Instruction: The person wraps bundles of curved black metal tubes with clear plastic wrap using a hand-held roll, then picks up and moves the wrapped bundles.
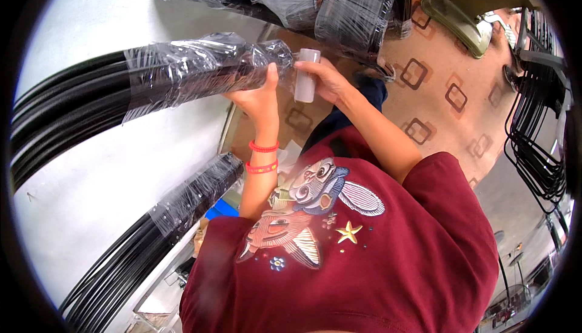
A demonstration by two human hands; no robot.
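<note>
A bundle of long black strips reaches in from the left, and its near end is wrapped in clear plastic film. My left hand grips the wrapped end from below, with the thumb up along its side; most of its fingers are hidden behind the bundle. Just off the end of the bundle, my right hand holds a small whitish roll of stretch film upright, its fingers closed around the right side. Film seems to run between roll and bundle, but I cannot tell clearly.
Another film-wrapped black bundle lies lower left against the white surface. Large wrapped black bundles stand at the top. Black strips hang at the right. An olive-coloured chair-like object stands on the patterned floor.
</note>
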